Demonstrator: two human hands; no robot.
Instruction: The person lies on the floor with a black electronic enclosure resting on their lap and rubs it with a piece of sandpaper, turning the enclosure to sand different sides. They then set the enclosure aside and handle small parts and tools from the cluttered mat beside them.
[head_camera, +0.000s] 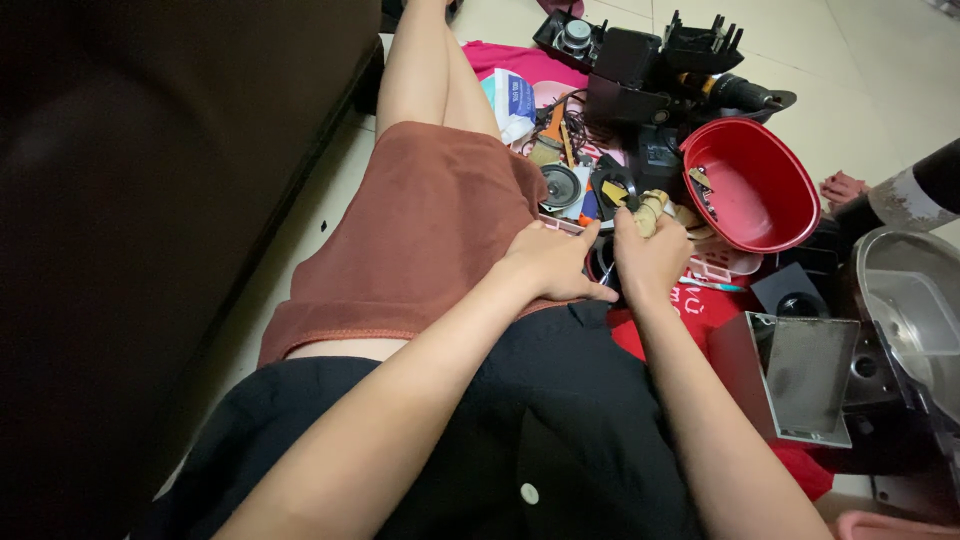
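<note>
Right, down on a pale tiled floor (880, 60) we are, dark sofa side (150, 250) looming off to the left hand's side, parts strewn everywhere. Right hand (652, 262) is curled into a fist around a wooden tool handle (650, 212), the handle poking up out of the top of the grip. Left hand (550, 262) sits just beside it, fingers bent and pressing down on something small between the two hands; what it pinches, I cannot tell, it's hidden. Both forearms reach forward over a black shirt and brown shorts (420, 230). Just beyond the knuckles, a pink plastic basket (722, 266) and a round speaker driver (560, 186). Further out past the right hand, a red oval bowl (752, 185) tilted up. Near the right forearm, a metal mesh panel (808, 378) leans against dark machinery.
</note>
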